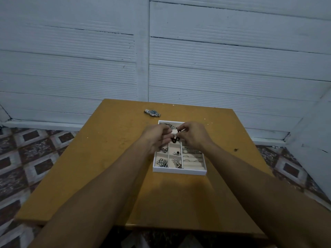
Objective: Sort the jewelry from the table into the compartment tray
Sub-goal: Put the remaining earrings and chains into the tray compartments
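From the head view, both hands meet above the far half of the compartment tray (179, 170). The left hand (157, 136) and right hand (193, 135) have curled fingers that pinch a dark jewelry piece (175, 139) between them, hanging just over the middle compartments. Silvery pieces and a bead cluster (161, 162) lie in the near compartments. A wristwatch (152, 112) lies on the mustard-yellow surface (107, 158) beyond the tray, its dial too small to read. Behind are a white plank wall (215, 68) and a patterned tile floor (26, 158).
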